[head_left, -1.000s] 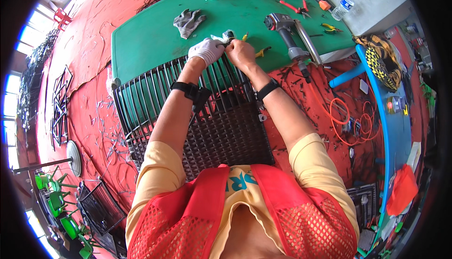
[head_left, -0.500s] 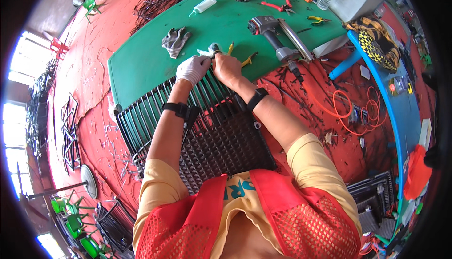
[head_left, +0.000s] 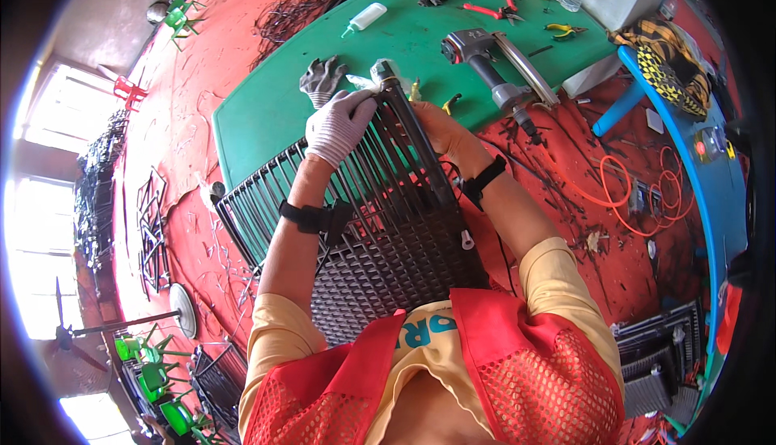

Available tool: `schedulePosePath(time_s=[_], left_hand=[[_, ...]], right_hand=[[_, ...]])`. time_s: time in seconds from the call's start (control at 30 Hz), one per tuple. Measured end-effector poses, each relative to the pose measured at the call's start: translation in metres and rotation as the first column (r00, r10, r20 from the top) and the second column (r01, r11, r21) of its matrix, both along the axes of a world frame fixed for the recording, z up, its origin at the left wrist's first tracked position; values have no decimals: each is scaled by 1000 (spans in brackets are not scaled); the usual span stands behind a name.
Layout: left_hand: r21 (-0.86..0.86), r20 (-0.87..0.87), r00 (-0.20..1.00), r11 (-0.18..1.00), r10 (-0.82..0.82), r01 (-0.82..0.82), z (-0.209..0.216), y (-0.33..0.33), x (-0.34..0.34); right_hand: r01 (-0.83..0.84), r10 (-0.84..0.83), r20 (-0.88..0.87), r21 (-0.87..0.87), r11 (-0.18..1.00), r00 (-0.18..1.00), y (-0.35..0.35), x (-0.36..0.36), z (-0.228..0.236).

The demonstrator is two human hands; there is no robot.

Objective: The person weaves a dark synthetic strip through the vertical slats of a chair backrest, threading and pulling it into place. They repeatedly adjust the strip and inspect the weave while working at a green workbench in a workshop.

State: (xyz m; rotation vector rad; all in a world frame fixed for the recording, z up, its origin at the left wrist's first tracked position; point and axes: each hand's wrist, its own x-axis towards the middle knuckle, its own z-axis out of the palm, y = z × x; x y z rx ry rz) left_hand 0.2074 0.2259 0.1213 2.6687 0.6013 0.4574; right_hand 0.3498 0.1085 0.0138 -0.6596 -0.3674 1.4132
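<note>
In the head view, the dark frame (head_left: 388,271) lies between the person's body and the green table (head_left: 259,126), its woven part nearest the red vest (head_left: 356,364) and its bare bars reaching over the table's near edge. The left hand (head_left: 343,126), in a pale striped glove, lies at the far ends of the bars, fingers together and bent over the edge beside the thick post (head_left: 417,138); their tips are hidden, so I cannot tell whether they clamp it. The bare right hand (head_left: 443,134) is against the post's right side, its fingers mostly out of sight behind it, and their grip cannot be told either. With the frame leaning across the table edge, a push on one corner could make it tip or slide if neither hold is firm. The right hand wears no glove, so a slip along the post could scrape its skin. The loose clear plastic (head_left: 364,83) at the post's end might catch under the fingers. Yellow-handled pliers (head_left: 452,105) lie close beyond the right hand and could be knocked. The power tool (head_left: 485,65) juts past the table edge, so a bump or a tug on the orange hose (head_left: 618,196), should it be joined, might drag it off.
</note>
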Motion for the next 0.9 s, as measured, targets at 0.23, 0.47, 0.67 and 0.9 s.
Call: schedulePosePath(time_s=[0.23, 0.47, 0.67, 0.9], left_hand=[[6, 0, 1000, 1000, 7, -7, -4, -1, 4], [50, 71, 997, 999, -10, 6, -12, -5, 7], [235, 99, 994, 972, -56, 32, -14, -14, 12], [137, 177, 984, 990, 18, -43, -25, -11, 12]], right_hand=[[-29, 28, 48, 15, 999, 998, 8, -7, -12], [50, -56, 119, 48, 998, 991, 16, -5, -17], [188, -186, -23, 146, 971, 982, 34, 5, -5], [-127, 128, -14, 59, 990, 992, 13, 8, -23]])
